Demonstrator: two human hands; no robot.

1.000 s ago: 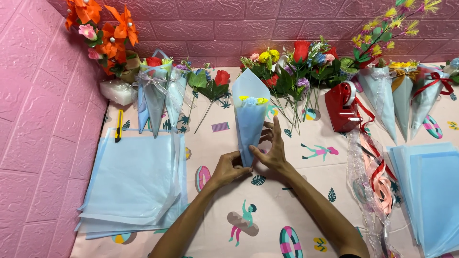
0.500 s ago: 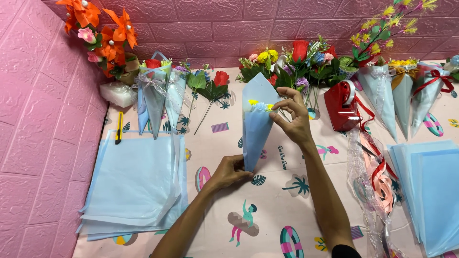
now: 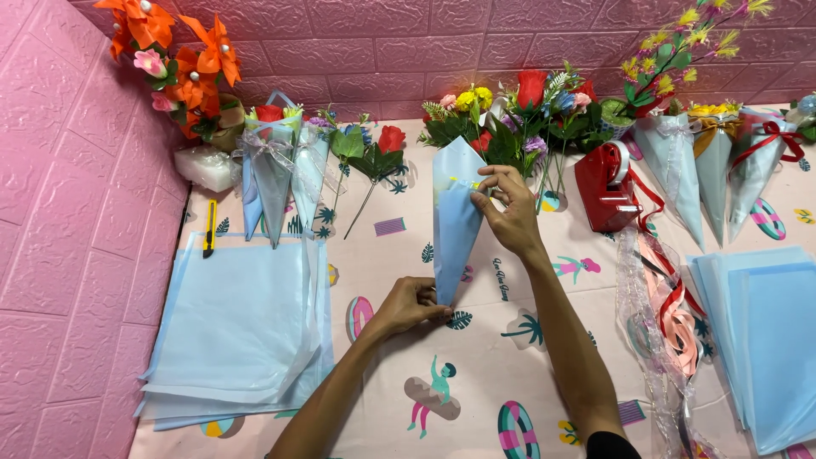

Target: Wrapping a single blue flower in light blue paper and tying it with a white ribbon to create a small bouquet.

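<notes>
A light blue paper cone point(image 3: 455, 223) lies on the pink patterned tablecloth point(image 3: 510, 357), its point toward me. My left hand point(image 3: 412, 304) pinches the cone's narrow tip. My right hand point(image 3: 510, 211) grips the cone's upper right edge near the wide mouth, fingers folded over the paper. Yellow flower bits show at the mouth, partly hidden by my fingers.
A stack of blue paper sheets point(image 3: 234, 327) lies at the left, another stack point(image 3: 765, 340) at the right. A yellow cutter point(image 3: 208, 228) lies by the left stack. Wrapped bouquets point(image 3: 276, 174), loose artificial flowers point(image 3: 518, 110), a red tape dispenser point(image 3: 605, 187) and ribbons point(image 3: 663, 306) line the back and right.
My right hand has moved from the cone's lower part up to its wide mouth and stays there. The left hand keeps hold of the tip.
</notes>
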